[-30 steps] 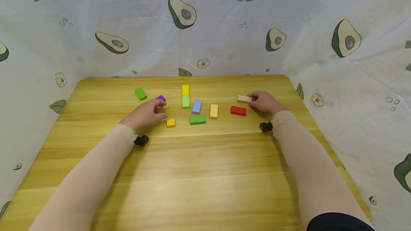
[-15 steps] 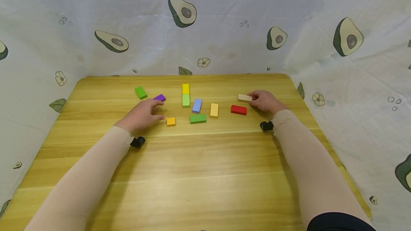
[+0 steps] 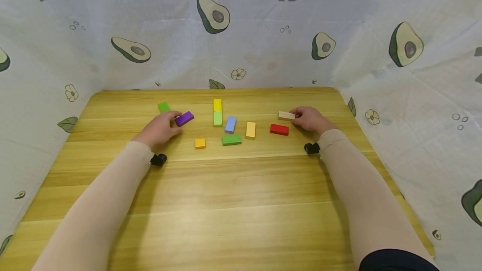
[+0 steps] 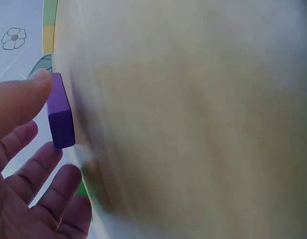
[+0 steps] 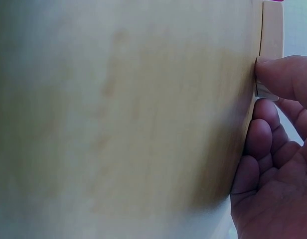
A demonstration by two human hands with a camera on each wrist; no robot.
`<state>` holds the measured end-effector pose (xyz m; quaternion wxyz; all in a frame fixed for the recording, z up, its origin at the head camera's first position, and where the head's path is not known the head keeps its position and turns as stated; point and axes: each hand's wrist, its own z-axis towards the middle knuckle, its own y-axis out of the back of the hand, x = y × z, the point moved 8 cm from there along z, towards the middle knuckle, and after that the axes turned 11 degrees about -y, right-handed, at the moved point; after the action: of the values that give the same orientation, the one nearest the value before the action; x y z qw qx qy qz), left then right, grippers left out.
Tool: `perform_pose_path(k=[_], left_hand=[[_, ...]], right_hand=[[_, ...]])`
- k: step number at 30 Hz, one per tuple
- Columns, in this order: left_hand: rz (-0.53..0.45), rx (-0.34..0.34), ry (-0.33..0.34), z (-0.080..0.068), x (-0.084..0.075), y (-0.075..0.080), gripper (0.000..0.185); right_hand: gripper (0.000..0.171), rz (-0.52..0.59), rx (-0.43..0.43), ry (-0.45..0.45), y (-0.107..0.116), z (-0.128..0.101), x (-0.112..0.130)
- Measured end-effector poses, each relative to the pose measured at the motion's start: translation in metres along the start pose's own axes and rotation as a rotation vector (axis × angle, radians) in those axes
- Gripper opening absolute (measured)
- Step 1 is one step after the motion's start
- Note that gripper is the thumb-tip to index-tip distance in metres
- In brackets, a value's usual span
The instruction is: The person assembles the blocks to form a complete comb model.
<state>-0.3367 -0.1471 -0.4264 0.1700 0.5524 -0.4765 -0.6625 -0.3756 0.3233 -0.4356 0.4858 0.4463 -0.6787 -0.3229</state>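
Observation:
My left hand (image 3: 172,119) reaches to the back left of the wooden table (image 3: 241,204) and pinches one end of a purple block (image 3: 184,118). In the left wrist view my thumb lies on the purple block (image 4: 60,112), with the other fingers (image 4: 41,159) just under it. My right hand (image 3: 298,116) rests at the back right. Its thumb and fingers hold the end of a plain wooden block (image 3: 286,115), which lies flat. The right wrist view shows my thumb on that wooden block (image 5: 271,35).
Loose blocks lie between my hands: dark green (image 3: 163,106), yellow (image 3: 217,104), light green (image 3: 218,118), blue (image 3: 231,124), pale orange (image 3: 250,129), green (image 3: 231,139), small orange (image 3: 200,143) and red (image 3: 279,129). An avocado-print cloth (image 3: 241,45) walls three sides.
My left hand has moved left and away from the small orange block and has taken hold of the purple block, which has shifted slightly. My right hand stays on the wooden block.

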Motion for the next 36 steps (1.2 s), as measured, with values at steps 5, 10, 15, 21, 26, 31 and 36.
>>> perform_pose_path(k=[5, 10, 15, 21, 26, 31, 36], left_hand=[[0.019, 0.032, 0.015, 0.007, 0.004, -0.001, 0.063], [0.053, 0.075, 0.035, 0.012, 0.006, -0.003, 0.063], [0.066, 0.113, 0.045, 0.014, 0.005, -0.004, 0.065], [0.082, 0.16, 0.07, 0.015, 0.004, -0.007, 0.066], [0.063, 0.17, 0.085, 0.015, 0.004, -0.008, 0.069], [0.071, 0.205, 0.08, 0.015, -0.002, -0.008, 0.076], [0.113, 0.257, 0.084, 0.021, -0.007, -0.011, 0.07]], right_hand=[[0.041, -0.004, -0.005, 0.003, 0.0, -0.002, 0.001], [0.042, -0.001, -0.002, 0.009, 0.0, -0.002, 0.002], [0.043, 0.02, 0.016, 0.008, -0.002, -0.001, 0.002], [0.041, 0.051, 0.017, -0.003, -0.001, -0.003, 0.002], [0.04, 0.054, 0.018, -0.004, -0.001, -0.002, 0.001], [0.039, 0.055, 0.015, -0.007, -0.001, -0.002, -0.001], [0.039, 0.06, 0.017, -0.02, -0.002, 0.0, -0.003]])
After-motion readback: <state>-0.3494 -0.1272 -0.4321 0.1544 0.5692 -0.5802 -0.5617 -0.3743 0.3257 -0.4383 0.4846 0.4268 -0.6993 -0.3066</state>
